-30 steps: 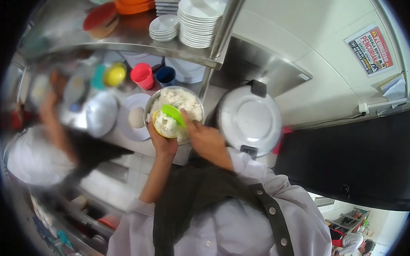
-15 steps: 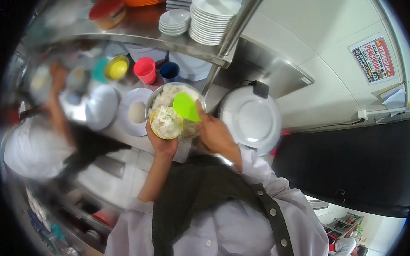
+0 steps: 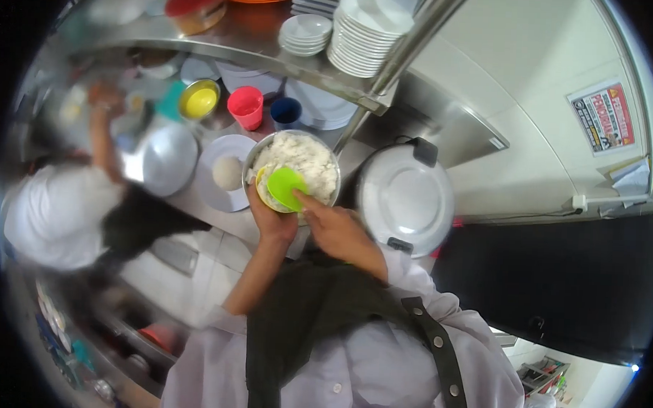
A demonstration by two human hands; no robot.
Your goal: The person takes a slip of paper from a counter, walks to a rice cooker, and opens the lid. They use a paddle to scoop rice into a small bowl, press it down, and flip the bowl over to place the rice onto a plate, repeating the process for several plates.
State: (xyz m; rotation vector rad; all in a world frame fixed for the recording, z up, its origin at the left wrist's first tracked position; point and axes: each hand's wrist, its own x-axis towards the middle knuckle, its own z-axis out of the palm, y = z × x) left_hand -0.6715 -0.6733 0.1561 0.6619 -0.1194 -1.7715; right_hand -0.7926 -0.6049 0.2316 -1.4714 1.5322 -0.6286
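My left hand (image 3: 274, 224) is wrapped round a small yellow bowl (image 3: 260, 179) of rice, mostly hidden under the paddle. In my right hand (image 3: 336, 232) is a bright green rice paddle (image 3: 285, 185), its blade lying flat over the bowl's rice. Both hands are at the near side of a round metal pot (image 3: 337, 177), heaped with white rice (image 3: 299, 153). Left of the pot, a white plate (image 3: 212, 155) carries a rounded mound of rice (image 3: 228, 173).
A large lidded silver pot (image 3: 404, 196) stands at right. Behind are a red cup (image 3: 246, 109), a dark blue cup (image 3: 286, 113) and a metal bowl with yellow contents (image 3: 200, 100). Stacked white bowls (image 3: 368, 40) sit on the shelf above. A co-worker (image 3: 60, 213) works at left.
The paddle has moved from the bowl's far right side onto its rice, covering most of it. My right hand has come closer to my left. The view has shifted slightly.
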